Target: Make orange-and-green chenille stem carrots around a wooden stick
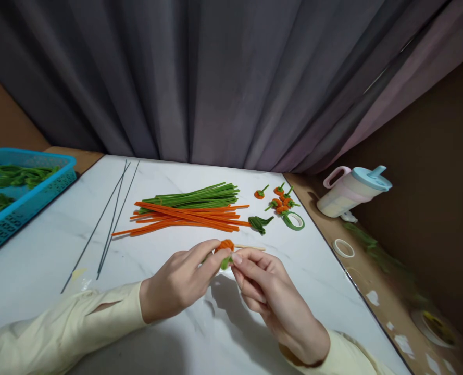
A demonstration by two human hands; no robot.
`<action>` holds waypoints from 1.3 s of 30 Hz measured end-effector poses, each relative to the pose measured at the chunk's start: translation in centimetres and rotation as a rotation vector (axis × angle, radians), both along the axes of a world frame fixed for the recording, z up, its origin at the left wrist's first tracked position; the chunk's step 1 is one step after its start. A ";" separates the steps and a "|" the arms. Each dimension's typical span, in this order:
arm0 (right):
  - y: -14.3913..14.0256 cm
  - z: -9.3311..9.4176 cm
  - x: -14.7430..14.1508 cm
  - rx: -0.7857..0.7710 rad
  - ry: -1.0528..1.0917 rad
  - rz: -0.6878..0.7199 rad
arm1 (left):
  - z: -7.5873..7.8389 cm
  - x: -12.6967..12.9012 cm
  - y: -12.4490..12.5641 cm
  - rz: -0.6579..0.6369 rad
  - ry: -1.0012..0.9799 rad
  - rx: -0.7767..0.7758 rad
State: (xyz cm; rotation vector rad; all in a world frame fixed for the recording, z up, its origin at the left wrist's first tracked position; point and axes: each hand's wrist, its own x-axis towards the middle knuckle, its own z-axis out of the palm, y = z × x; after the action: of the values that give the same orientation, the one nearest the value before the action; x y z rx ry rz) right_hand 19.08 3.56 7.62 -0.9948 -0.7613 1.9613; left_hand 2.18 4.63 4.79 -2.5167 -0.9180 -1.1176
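The left hand (176, 274) pinches a small, rounded, fuzzy orange piece (226, 244) above the white marbled tabletop (313, 276); the right hand (268, 291) clamps its grip on a fuzzy green strip (225, 262). Both look light, soft and bendable, best pinched by their edges.

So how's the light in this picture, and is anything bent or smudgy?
Head view: the white tabletop is bright, the curtain dim; head view: a soft shadow falls beside the right grip; head view: the cup leans outward, likely wide-lens stretch, and the lower right corner looks dark and soft.
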 end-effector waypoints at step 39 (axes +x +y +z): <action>1.7 0.0 2.5 1.312 -1.074 0.213 | 2.7 1.0 0.6 -0.301 -0.565 -1.568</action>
State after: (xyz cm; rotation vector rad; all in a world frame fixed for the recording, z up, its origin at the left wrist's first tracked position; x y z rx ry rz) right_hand 21.61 5.24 7.61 -0.9877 -2.3419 0.4995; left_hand 3.23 5.24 7.53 -3.5772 -2.3191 -1.5908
